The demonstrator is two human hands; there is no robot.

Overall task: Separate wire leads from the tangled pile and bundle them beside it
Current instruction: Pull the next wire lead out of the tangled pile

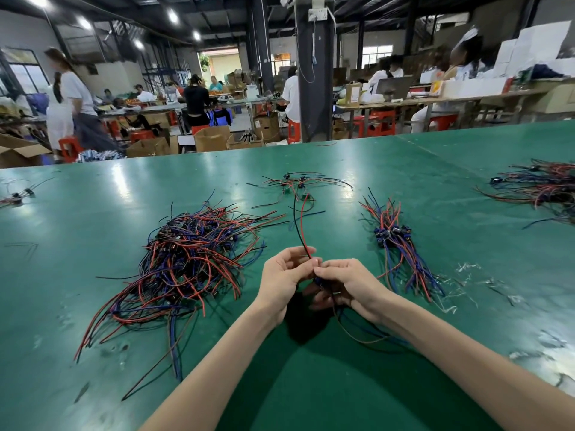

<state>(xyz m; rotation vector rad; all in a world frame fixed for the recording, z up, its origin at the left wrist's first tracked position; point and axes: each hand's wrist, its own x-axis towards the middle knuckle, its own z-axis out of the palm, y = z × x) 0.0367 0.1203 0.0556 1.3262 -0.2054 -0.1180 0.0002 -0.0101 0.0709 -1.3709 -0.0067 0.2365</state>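
Observation:
A tangled pile of red, blue and black wire leads (189, 262) lies on the green table (311, 384), left of centre. A tidier bundle of leads (398, 250) with blue connectors lies to the right. Between them, just above the table, my left hand (283, 283) and my right hand (348, 286) meet. Both pinch one wire lead (300, 225): its red and black strands rise away from my fingers, and its brown and blue strands hang down under my right wrist. A small dark connector shows between my fingertips.
A few loose leads (298, 183) lie farther back at centre. Another heap of wires (541, 188) sits at the right edge, and a small cluster (17, 197) at the far left. Clear plastic scraps (476, 278) lie right of the bundle. People work at benches beyond the table.

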